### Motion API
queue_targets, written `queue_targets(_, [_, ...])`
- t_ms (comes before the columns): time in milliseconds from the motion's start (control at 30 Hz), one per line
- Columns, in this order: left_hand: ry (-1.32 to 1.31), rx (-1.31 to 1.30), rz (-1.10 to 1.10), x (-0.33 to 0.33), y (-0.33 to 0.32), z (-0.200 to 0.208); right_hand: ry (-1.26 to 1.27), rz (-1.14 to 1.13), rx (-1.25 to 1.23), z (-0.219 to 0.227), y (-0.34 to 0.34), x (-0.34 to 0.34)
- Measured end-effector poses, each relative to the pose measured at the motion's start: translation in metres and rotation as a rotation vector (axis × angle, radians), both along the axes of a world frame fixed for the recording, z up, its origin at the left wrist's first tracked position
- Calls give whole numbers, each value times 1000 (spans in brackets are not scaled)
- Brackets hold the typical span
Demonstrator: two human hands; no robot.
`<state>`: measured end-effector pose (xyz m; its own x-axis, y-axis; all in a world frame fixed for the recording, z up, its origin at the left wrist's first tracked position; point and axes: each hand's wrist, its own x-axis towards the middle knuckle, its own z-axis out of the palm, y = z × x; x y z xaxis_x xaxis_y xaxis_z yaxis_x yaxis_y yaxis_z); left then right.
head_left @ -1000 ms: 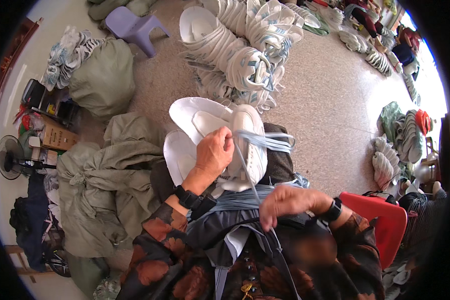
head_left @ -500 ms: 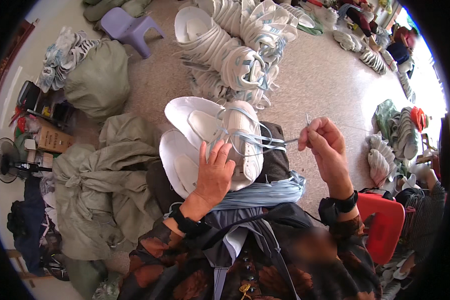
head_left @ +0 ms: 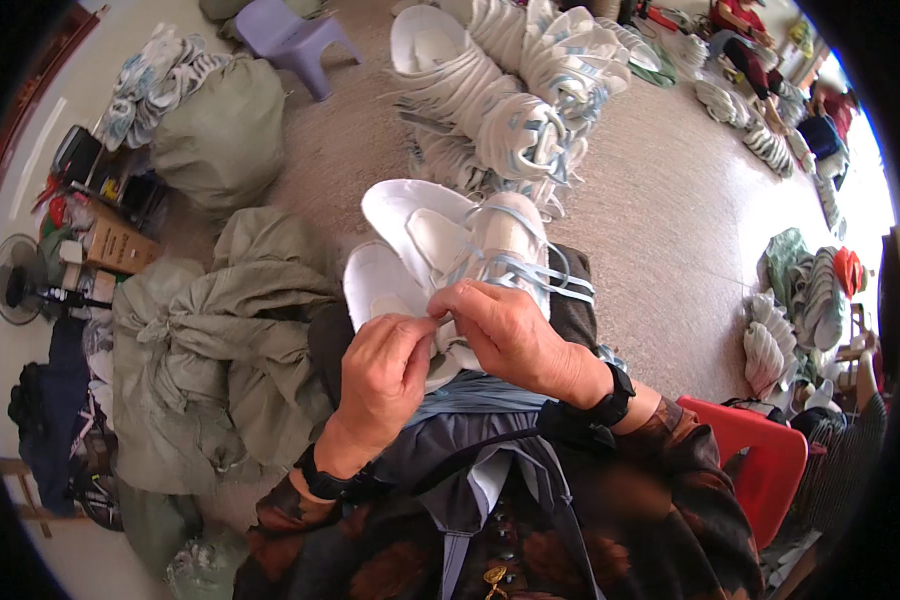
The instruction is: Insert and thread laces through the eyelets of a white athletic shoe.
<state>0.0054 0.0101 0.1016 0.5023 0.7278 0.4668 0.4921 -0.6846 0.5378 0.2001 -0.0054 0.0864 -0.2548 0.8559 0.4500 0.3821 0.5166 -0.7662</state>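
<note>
half a second ago the right hand (head_left: 510, 335) was out to the right of the shoe, holding up a lace end, while the left hand (head_left: 385, 370) lay over the shoe with its fingers spread; now the two have met in the middle of the frame, over the lower part of the white shoe (head_left: 508, 232). both hands have thumb and fingertips pressed together, nearly touching each other; they seem to be pinching the lace end, but what lies between the fingertips is too hidden to tell. the shoe rests on the lap at the centre, beside another white shoe (head_left: 372, 280) to its left, and the pale blue laces (head_left: 515, 268) loop across its upper part and trail to the right. this suggests the lacing is partway, with close finger work replacing the long pull. a blue lace bundle (head_left: 480, 393) lies below the hands.
</note>
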Motion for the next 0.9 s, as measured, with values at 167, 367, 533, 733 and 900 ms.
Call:
queue_targets(167, [-123, -53, 64, -26, 5, 24, 125, -114, -163, -2, 0, -10])
queue_targets(367, [-107, -80, 38, -31, 1, 27, 167, -130, -239, 4, 3, -15])
queue_targets(533, [-173, -235, -20, -18, -2, 12, 292, -38, -444, 15, -5, -26])
queue_targets(733, [-180, -330, -37, -17, 0, 7, 279, -20, -464, 4, -7, -26])
queue_targets(900, [-134, -331, -27, -16, 3, 11, 99, 2, -158, 0, -5, -21])
